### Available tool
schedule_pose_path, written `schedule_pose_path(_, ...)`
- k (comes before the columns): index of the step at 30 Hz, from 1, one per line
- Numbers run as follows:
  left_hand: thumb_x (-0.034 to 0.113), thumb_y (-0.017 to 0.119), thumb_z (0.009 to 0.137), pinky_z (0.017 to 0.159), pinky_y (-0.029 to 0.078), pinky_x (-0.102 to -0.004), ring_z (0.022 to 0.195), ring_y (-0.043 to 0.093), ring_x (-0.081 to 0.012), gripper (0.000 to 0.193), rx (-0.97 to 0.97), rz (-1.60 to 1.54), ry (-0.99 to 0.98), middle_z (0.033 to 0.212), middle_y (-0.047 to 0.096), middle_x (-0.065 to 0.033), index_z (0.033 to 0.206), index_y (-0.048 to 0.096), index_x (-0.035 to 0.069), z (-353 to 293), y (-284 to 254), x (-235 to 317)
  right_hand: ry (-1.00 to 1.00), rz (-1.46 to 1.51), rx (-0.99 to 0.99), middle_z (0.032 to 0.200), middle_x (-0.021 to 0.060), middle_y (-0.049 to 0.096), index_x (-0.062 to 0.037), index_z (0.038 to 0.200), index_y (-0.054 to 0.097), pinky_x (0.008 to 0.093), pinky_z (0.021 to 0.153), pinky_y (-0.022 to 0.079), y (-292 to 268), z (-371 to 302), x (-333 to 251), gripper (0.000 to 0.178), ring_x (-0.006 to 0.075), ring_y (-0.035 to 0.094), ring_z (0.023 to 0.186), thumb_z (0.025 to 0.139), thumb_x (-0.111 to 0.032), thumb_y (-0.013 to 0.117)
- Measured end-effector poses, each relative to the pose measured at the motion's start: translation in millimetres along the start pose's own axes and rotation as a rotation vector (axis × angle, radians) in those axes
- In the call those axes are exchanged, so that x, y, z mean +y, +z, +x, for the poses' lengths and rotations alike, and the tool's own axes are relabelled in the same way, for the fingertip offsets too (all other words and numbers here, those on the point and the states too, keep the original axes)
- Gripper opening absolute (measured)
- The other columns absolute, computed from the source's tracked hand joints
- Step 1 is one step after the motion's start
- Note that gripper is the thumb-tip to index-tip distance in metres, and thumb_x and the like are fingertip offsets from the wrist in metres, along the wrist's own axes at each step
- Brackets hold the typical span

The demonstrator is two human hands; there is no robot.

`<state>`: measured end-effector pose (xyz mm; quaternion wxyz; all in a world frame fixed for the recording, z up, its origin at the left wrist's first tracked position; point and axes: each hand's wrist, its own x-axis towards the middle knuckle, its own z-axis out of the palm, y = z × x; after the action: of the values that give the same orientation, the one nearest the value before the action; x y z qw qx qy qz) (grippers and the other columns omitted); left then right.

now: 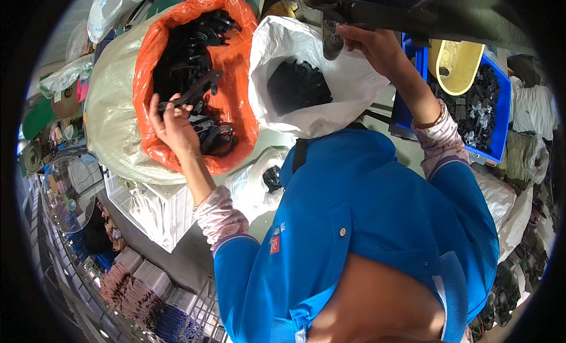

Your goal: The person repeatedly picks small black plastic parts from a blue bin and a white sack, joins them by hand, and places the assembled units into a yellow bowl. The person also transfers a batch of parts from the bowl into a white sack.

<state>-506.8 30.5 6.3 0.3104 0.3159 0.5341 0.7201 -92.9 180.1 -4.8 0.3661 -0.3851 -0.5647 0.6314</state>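
Observation:
My left hand [174, 125] is at the orange-lined sack [246, 107], its fingers closed on a long, curved black plastic part [200, 89]. More black plastic parts [215, 27] fill that sack. At the upper middle, my right hand [372, 47] has its fingers closed against a dark knob-ended lever handle [332, 41], which hangs below a dark machine [466, 19]. Between my hands stands a white woven sack [348, 92] with small black pieces [299, 86] at its bottom.
Right of the white sack, a blue bin [500, 116] holds black and shiny parts, with a yellow tray [461, 66] over its far end. A white crate [156, 210] and a small plastic bag [250, 190] stand below the orange-lined sack. A fan [68, 195] is at far left.

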Motion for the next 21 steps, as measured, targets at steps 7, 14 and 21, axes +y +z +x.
schedule_pose_path(7, 0.007, 0.057, 0.094, 0.080, 0.057, -0.0312, 0.095, 0.065, -0.0234, 0.030, 0.018, -0.531, -0.431, 0.107, 0.065, -0.0148, 0.123, 0.056, 0.000, -64, 55, -26, -0.191, -0.522, 0.205, 0.090, 0.0115, 0.071, -0.0088, 0.106, 0.073, 0.0310, 0.068, 0.054, 18, -2, 12, 0.022, 0.0174, 0.067, 0.074, 0.095, -0.025, 0.064)
schedule_pose_path(14, 0.005, 0.059, 0.091, 0.083, 0.058, -0.0320, 0.089, 0.064, -0.0216, 0.033, -0.150, -0.679, -0.698, 0.106, 0.064, -0.0211, 0.123, 0.054, -0.003, -98, 121, -55, -0.320, -0.288, 0.179, 0.091, 0.0122, 0.071, -0.0046, 0.111, 0.069, 0.0308, 0.071, 0.052, 14, -48, 23, 0.039, 0.0190, 0.067, 0.079, 0.089, -0.037, 0.068)
schedule_pose_path(21, 0.019, 0.069, 0.090, 0.094, 0.052, -0.0407, 0.115, 0.059, -0.0309, 0.066, -0.450, 0.215, -0.652, 0.124, 0.057, -0.0213, 0.143, 0.033, 0.002, -157, 188, -60, -0.072, -0.387, 0.253, 0.100, 0.0171, 0.069, -0.0037, 0.107, 0.070, 0.0377, 0.081, 0.051, -16, -158, 27, 0.033, 0.0294, 0.067, 0.094, 0.082, -0.025, 0.073)
